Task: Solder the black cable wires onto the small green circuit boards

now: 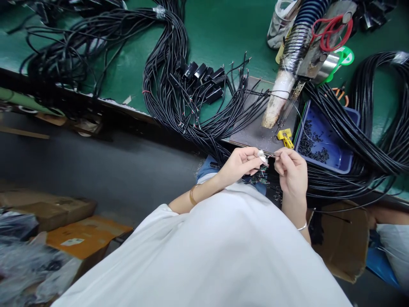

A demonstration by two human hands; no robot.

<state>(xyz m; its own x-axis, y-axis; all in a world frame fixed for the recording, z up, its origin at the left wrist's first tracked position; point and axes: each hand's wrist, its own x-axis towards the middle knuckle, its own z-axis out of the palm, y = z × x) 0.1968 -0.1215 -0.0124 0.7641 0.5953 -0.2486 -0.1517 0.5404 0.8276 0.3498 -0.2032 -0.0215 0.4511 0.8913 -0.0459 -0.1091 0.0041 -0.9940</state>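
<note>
My left hand [242, 164] is closed in a pinch at the table's front edge, with white wrapping on its fingertips. Between its fingers is the end of a black cable with thin stripped wires. Close by on the right, my right hand [291, 170] is also pinched, its fingertips at a thin wire that spans the small gap between the hands. Below the fingers hang small green circuit boards [258, 181] with fine wires, partly hidden by the left hand. A yellow wire stripper [286, 138] lies on the grey board [251, 137] just beyond the right hand.
Black cable bundles [166, 55] with black plug housings [201, 79] cover the green table. A taped extraction hose [284, 85] points down ahead of my hands. On the right, a blue tray [341, 155] holds small black pieces. Cardboard boxes [86, 234] stand on the floor.
</note>
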